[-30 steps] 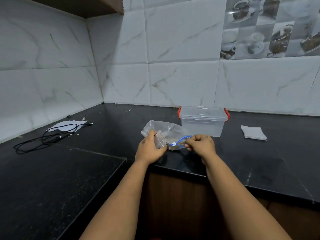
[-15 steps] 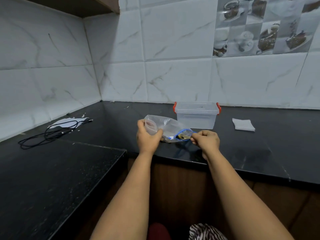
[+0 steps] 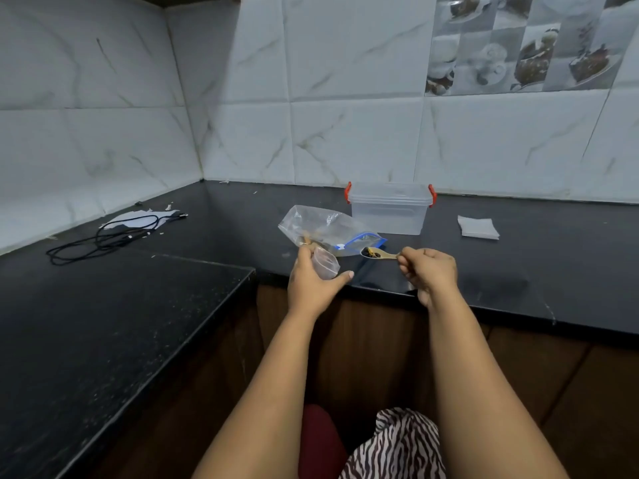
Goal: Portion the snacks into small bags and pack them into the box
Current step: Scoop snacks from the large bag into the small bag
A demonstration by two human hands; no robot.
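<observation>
A black cable (image 3: 107, 236) is lying coiled on the counter (image 3: 173, 305) toward its left wall edge, partly over a white paper (image 3: 138, 219). Near the front edge, my left hand (image 3: 313, 285) is holding a small bag (image 3: 325, 262), thumb and fingers curled round it. Just behind it the big bag (image 3: 325, 228) of snacks is lying on its side, blue zip end pointing right. My right hand (image 3: 428, 271) is pinching the handle of a spoon (image 3: 378, 254), fingers closed tight, its bowl carrying dark snacks just beside the zip. The box (image 3: 389, 210), lid on, is sitting behind by the back edge, and folded white bags (image 3: 478, 228) are lying to its right.
</observation>
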